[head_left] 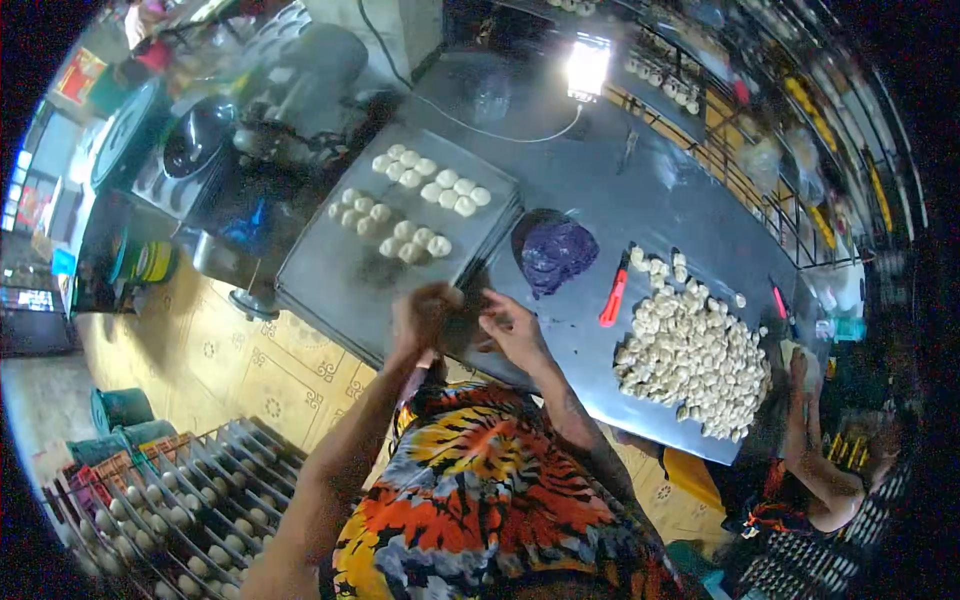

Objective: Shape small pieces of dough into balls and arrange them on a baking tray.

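Observation:
Close together at the near edge of a metal tray [345, 280], both my hands are in front of my body. My left hand [425, 318] is curled over the tray's edge with its fingertips drawn together; whatever they hold is blurred. My right hand [515, 332] is apart from it, fingers bent and spread, nothing visible in them. White round dough balls [408, 165] sit on the tray in several small clusters. Right of the tray lies a lump of purple filling [557, 255] on the dark table [560, 350]. Beyond it is a large pile of small pale dough pieces [695, 355].
A red-handled cutter [614, 290] lies between filling and dough pile. A bright lamp [588, 68] with a cord stands at the back. Another person's arm [815, 465] reaches in at the right. A rack of dough balls [190, 510] stands at lower left, machinery [300, 90] at upper left.

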The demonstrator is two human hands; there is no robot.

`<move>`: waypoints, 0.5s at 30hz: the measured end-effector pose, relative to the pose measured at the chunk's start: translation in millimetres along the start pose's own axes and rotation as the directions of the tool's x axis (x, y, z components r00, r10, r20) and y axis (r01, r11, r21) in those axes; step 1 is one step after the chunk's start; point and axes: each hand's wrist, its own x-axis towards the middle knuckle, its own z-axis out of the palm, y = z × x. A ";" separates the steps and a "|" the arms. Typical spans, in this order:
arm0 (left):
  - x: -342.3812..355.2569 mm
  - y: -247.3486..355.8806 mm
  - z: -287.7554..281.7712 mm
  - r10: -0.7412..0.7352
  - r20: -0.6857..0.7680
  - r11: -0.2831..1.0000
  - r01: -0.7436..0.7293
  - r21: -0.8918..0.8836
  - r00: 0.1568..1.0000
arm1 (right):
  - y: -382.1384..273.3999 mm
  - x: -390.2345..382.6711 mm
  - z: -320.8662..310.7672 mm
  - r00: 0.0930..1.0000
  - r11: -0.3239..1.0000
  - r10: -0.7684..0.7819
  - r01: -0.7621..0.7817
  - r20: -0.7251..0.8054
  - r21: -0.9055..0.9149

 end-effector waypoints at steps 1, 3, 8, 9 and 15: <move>15.4 -1.1 -10.7 0.177 -0.064 0.982 -0.172 0.074 0.982 | -3.6 -1.0 -0.4 1.000 1.000 0.004 -0.004 -0.026 0.020; 51.3 -1.9 -33.2 0.386 -0.061 0.820 -0.312 0.480 0.921 | -7.0 -8.6 -6.3 0.989 0.971 0.144 -0.134 -0.034 0.200; 82.7 -14.4 -49.6 0.544 0.290 0.694 -0.617 0.370 0.787 | 12.3 -48.8 -41.1 0.951 0.908 0.299 -0.257 -0.080 0.331; 76.2 -17.9 -48.1 0.643 0.337 0.506 -0.712 0.486 0.687 | 20.5 -58.3 -53.4 0.949 0.917 0.301 -0.261 -0.095 0.302; 53.9 -18.2 -30.4 0.605 0.434 0.105 -0.607 0.788 0.668 | 75.5 -93.4 -133.3 0.937 0.983 0.137 -0.168 -0.321 -0.072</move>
